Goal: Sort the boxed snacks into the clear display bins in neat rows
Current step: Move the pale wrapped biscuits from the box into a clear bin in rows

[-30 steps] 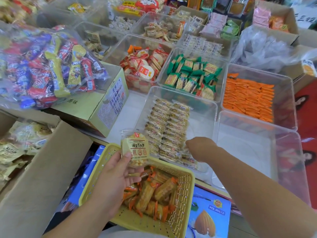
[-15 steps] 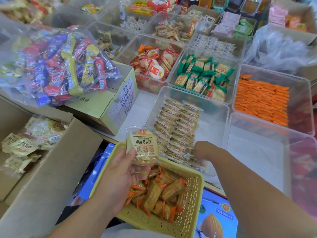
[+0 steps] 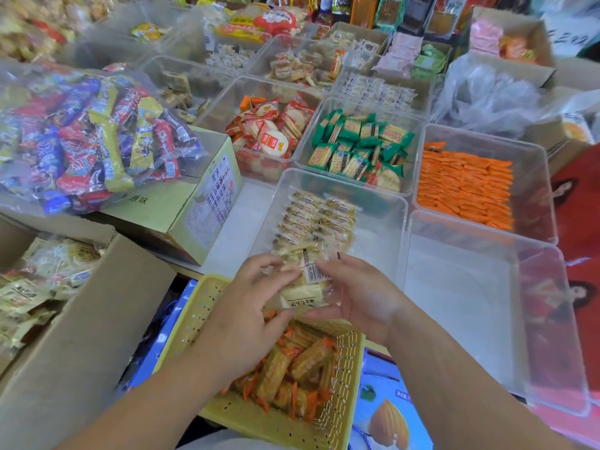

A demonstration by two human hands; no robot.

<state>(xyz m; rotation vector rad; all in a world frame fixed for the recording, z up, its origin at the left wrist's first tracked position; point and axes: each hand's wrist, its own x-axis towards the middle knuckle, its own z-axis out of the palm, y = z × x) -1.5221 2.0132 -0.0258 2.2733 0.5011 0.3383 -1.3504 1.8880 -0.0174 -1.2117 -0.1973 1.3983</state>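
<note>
Head view. A pale yellow biscuit packet (image 3: 303,287) in a clear plastic wrapper is held between both hands, above the far rim of a yellow perforated plastic basket (image 3: 201,319) and just at the near wall of a clear rectangular plastic display bin (image 3: 383,228). The left hand (image 3: 250,306) pinches the packet's left end, fingers curled over the wrapper. The right hand (image 3: 360,293) takes the right end, its top digit beside the barcode label and the rest cupped below. Both grips are thus grasping the packet. Two neat rows of matching packets (image 3: 315,222) already fill the left part of the bin. Orange-wrapped snack bars (image 3: 292,368) lie loose in the basket. More pale packets (image 3: 48,271) wait in a brown cardboard box (image 3: 81,319) on the left of the surface.

Handling, as a judgement: the packet is probably light, its film slippery and crinkly, and the biscuits brittle. It is best held by its edges with little squeeze and set down on edge against the last packet in a row.

Against half a second earlier: the left hand alone then held the packet upright, printed face to the camera, while the right hand reached into the bin. Now the barcode side is up and both hands share it.
</note>
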